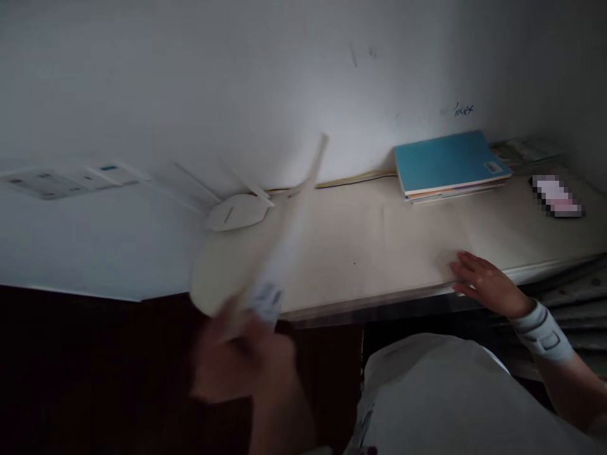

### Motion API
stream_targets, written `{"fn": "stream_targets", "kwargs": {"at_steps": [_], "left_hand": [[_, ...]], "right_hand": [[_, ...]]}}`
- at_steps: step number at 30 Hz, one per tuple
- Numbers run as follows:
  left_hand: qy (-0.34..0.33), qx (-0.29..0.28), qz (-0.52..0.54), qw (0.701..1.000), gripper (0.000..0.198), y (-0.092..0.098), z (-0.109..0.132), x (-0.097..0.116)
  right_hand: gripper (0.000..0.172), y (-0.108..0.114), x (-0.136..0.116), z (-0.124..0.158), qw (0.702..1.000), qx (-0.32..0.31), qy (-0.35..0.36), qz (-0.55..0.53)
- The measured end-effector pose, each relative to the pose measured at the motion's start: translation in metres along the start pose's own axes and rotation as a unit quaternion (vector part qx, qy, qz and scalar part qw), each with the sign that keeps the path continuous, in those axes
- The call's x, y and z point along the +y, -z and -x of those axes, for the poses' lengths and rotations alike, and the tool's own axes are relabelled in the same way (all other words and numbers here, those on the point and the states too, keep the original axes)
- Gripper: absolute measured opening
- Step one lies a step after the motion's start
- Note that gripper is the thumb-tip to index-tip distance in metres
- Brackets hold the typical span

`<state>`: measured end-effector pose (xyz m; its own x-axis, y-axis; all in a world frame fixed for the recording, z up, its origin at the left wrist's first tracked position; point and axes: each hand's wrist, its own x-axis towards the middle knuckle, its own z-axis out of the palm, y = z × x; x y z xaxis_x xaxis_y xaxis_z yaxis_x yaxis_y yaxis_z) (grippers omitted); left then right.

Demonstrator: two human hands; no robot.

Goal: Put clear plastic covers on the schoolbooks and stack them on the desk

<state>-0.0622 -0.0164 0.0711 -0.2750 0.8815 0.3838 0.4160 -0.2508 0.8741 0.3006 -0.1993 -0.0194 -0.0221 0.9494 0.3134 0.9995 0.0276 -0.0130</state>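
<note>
My left hand (244,360) is closed round the lower end of a thin white book (284,253), tilted up and seen nearly edge-on. Motion smears both, and the dark marks low on the cover cannot be read. The book's upper end crosses in front of the wall above the white desk (360,234). Over at the desk's front edge, my right hand (488,281) rests with fingers stretched out and nothing held. A stack of books with a blue one on top (446,161) lies behind it, against the wall.
A white router (239,212) with several antennas stands at the desk's left end. Cables (355,181) run along the wall. A phone (557,196) lies at the right. Wall sockets (47,183) are on the left, and patterned fabric (569,309) hangs below the desk's right side.
</note>
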Motion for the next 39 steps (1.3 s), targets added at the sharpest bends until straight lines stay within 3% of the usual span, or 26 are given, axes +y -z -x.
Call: {"fn": "stream_targets", "kwargs": {"at_steps": [1,3,5,7,9,13,16,19,22,25,30,35,39], "left_hand": [[-0.021,-0.02,0.008,1.0,0.048,-0.01,0.015,-0.006],[-0.102,-0.125,0.045,0.986,0.034,-0.031,0.043,-0.017],[-0.184,-0.236,0.069,0.952,0.024,-0.052,0.066,-0.024],[-0.239,-0.304,0.073,0.919,0.023,-0.067,0.084,-0.027],[-0.252,-0.32,0.073,0.91,0.023,-0.076,0.096,-0.026],[-0.19,-0.27,0.082,0.94,0.021,-0.08,0.112,-0.014],[-0.141,-0.306,0.127,0.933,0.016,-0.082,0.119,-0.002],[-0.09,-0.401,0.163,0.897,0.021,-0.087,0.115,0.004],[0.017,-0.448,0.186,0.874,0.033,-0.102,0.092,0.008],[0.073,-0.489,0.19,0.848,0.029,-0.126,0.059,0.017],[0.032,-0.526,0.186,0.829,0.018,-0.159,0.03,0.029],[0.111,-0.568,0.187,0.794,0.019,-0.16,0.031,0.013],[0.142,-0.564,0.169,0.796,0.029,-0.153,0.032,0.01]], "right_hand": [[0.038,-0.001,0.002,0.001,1.0,0.004,-0.006,-0.001],[0.038,-0.003,0.008,0.005,1.0,0.011,-0.016,0.001],[0.037,-0.005,0.014,0.009,1.0,0.016,-0.018,0.003],[0.037,-0.005,0.017,0.011,1.0,0.018,-0.018,-0.001],[0.036,-0.002,0.014,0.008,0.999,0.02,-0.028,-0.01],[0.039,0.004,-0.016,-0.015,0.988,0.061,-0.083,-0.117],[0.051,-0.001,-0.055,-0.041,0.933,0.08,-0.106,-0.335],[0.052,-0.014,-0.09,-0.058,0.866,0.104,-0.147,-0.467],[0.056,-0.023,-0.111,-0.062,0.843,0.124,-0.186,-0.49],[0.062,-0.019,-0.123,-0.061,0.849,0.099,-0.145,-0.499],[0.068,-0.007,-0.133,-0.066,0.881,0.071,-0.063,-0.463],[0.062,-0.01,-0.133,-0.069,0.899,0.045,-0.037,-0.434],[0.056,-0.013,-0.132,-0.066,0.891,0.063,-0.032,-0.449]]}}
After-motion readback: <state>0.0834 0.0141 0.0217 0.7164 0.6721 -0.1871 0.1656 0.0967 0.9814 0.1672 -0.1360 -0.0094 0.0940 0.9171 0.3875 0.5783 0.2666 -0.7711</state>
